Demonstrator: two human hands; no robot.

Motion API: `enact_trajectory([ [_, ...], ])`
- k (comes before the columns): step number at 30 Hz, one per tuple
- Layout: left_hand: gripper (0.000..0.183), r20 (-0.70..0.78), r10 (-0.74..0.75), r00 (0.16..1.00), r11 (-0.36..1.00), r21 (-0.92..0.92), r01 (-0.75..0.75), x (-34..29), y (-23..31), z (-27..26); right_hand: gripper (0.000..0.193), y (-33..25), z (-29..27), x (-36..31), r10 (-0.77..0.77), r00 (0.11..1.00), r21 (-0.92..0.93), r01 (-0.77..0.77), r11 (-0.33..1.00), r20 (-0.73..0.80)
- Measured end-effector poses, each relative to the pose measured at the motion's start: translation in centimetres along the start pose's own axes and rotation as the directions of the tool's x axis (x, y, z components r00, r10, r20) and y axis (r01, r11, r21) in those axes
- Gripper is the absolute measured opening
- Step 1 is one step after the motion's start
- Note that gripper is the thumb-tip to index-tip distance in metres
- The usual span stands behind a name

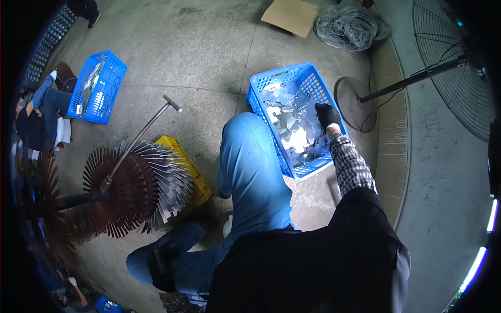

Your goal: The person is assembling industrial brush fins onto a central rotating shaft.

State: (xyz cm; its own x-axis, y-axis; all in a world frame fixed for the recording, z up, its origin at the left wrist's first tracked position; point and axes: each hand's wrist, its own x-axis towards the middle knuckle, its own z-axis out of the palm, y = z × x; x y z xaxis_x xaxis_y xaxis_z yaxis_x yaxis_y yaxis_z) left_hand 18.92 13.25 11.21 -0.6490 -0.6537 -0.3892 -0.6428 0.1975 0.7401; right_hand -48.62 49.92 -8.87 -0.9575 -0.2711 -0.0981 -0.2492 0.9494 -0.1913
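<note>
My right hand [327,116], in a black glove, reaches into the right side of a blue plastic crate [254,89]. Its fingers look curled together by the inner wall, over loose flat metal pieces [284,121]; whatever they may hold is hidden. Some of these thin grey pieces shine brightly. My left hand [162,267], also dark-gloved, rests low against my left leg with its fingers indistinct. To the left stands a round rack [122,190] with brown slats and silvery metal strips [175,182] fanned around it. A T-handled metal rod [142,133] slants up from it.
A yellow crate [183,161] stands behind the rack. Another blue crate [107,96] is at the far left beside a seated person [47,112]. A floor fan [407,88] stands by the right wall. Cardboard [289,16] and coiled wire [347,28] lie at the back.
</note>
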Motion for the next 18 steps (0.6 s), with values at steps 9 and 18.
enact_trajectory([
  [9, 0.05, 0.224, 0.425, 0.877, 0.815, -0.516, -0.263, 9.4, 13.1, 9.0, 0.036, -19.3, -15.7, -15.5, -0.266, 0.962, 0.967, 0.003, 0.253, 0.067],
  [18, 0.037, 0.101, 0.247, 0.964, 0.744, -0.657, -0.121, 9.6, 9.2, 11.5, 0.031, -31.3, -16.6, -26.7, -0.668, 0.65, 0.915, -0.108, 0.39, 0.361],
])
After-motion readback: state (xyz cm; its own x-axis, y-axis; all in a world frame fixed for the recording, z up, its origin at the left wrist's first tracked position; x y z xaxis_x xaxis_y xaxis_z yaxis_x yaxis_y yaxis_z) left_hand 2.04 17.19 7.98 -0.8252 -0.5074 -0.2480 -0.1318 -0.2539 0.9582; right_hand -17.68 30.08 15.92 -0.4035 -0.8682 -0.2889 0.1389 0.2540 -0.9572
